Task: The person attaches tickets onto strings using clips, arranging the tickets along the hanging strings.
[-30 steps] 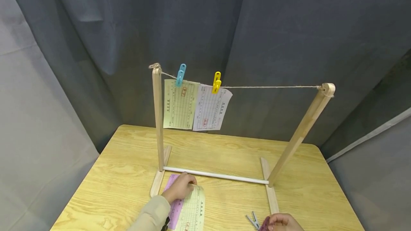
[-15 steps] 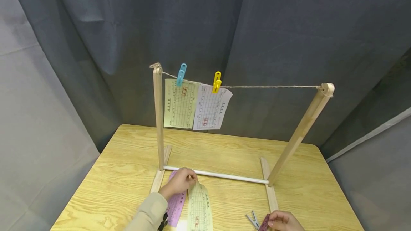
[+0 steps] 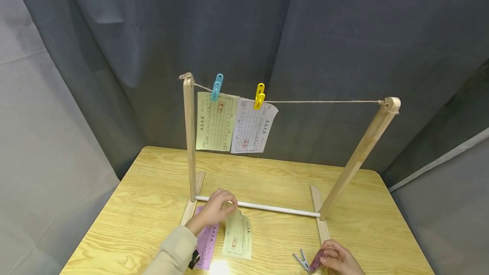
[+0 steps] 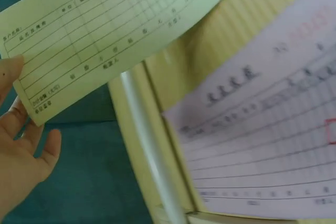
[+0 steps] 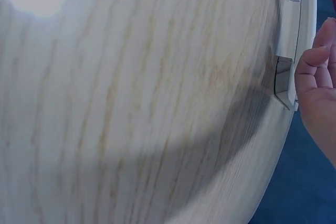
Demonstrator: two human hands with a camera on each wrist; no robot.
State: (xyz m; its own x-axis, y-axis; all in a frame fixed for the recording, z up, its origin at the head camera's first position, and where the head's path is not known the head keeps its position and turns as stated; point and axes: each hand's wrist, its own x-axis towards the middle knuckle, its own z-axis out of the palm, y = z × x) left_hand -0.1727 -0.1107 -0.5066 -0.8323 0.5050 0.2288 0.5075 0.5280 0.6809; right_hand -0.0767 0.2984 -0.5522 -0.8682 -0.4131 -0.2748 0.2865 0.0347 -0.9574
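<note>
On the near left of the wooden table (image 3: 126, 207), the left hand (image 3: 214, 210) pinches the top edge of a pale yellow slip (image 3: 237, 237) between thumb and curled fingers, lifting that end just in front of the white rod (image 3: 267, 209) at the foot of the drying rack (image 3: 189, 139). The slip's lower end touches the tabletop. Just left of it, flat on the wood and partly under the sleeve (image 3: 173, 253), lies a purple slip (image 3: 206, 243). The table's left edge is well apart from the hand, with bare wood between.

Above, a string (image 3: 324, 102) runs between the two rack posts. Near its left end a blue peg (image 3: 216, 87) holds a yellow slip and a yellow peg (image 3: 259, 95) holds a white one; the two sheets overlap slightly. From the yellow peg to the right post the string is bare.

At the near right edge of the table, a grey peg (image 3: 302, 261) lies just left of the right hand (image 3: 338, 258), whose curled fingers hold a small dark pink thing, too little of it showing to name. The hand sits just beside the rack's right foot.

In the left wrist view, the yellow slip (image 4: 105, 35) bears a printed grid with a line of characters across its head and a red mark; the purple sheet (image 4: 262, 140) is ruled likewise. None of the writing is sharp enough to read.
</note>
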